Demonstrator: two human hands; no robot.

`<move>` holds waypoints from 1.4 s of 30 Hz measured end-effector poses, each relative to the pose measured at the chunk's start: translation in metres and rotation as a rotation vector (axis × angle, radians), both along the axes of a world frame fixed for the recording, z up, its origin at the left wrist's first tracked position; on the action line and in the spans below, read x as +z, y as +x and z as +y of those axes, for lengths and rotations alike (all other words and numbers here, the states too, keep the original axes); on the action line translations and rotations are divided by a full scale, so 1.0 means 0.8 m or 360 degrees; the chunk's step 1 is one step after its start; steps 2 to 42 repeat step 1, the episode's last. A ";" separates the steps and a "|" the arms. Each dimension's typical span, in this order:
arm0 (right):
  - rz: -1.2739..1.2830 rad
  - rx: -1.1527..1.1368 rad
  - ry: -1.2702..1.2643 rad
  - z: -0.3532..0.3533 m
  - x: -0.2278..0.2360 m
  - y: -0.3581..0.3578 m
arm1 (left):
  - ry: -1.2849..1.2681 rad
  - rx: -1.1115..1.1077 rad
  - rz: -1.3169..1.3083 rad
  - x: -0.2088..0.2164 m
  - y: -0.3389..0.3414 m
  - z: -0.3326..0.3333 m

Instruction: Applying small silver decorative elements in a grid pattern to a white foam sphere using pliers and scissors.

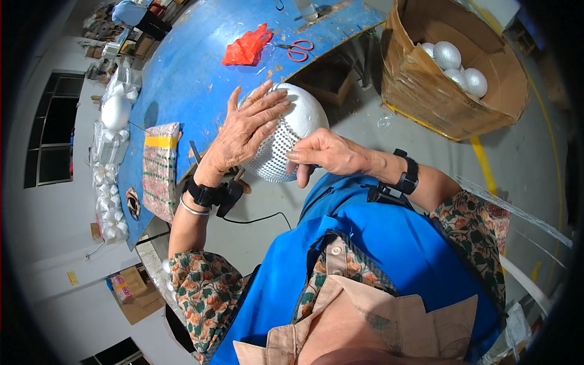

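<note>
A large white foam ball sits in front of me beside the table edge, partly wrapped in a sheet of silvery rhinestone mesh. My left hand lies across the top left of the ball, fingers outstretched and flat over the mesh and the bare white surface. On the ball's right side, my right hand has its thumb and fingers closed at the mesh's edge. The fingertips partly hide what they pinch. What holds the ball up from below is hidden.
On the blue table lie a red plastic bag, red-handled scissors and a bubble-wrapped bundle. A cardboard box with several silvery balls stands at right. A black cable hangs below my left wrist.
</note>
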State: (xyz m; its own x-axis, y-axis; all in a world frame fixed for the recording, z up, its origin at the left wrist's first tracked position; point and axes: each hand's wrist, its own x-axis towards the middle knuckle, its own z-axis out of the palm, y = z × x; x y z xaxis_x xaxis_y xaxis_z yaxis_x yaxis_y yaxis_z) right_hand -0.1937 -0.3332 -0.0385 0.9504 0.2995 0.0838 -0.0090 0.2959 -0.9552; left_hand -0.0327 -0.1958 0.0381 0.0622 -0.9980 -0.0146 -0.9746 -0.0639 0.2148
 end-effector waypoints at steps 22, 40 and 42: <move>0.0004 0.0002 -0.0003 -0.001 0.001 -0.001 | 0.0020 0.0017 0.0047 0.000 0.001 0.002; 0.0004 0.0002 -0.0003 -0.001 0.001 -0.001 | 0.0020 0.0017 0.0047 0.000 0.001 0.002; 0.0004 0.0002 -0.0003 -0.001 0.001 -0.001 | 0.0020 0.0017 0.0047 0.000 0.001 0.002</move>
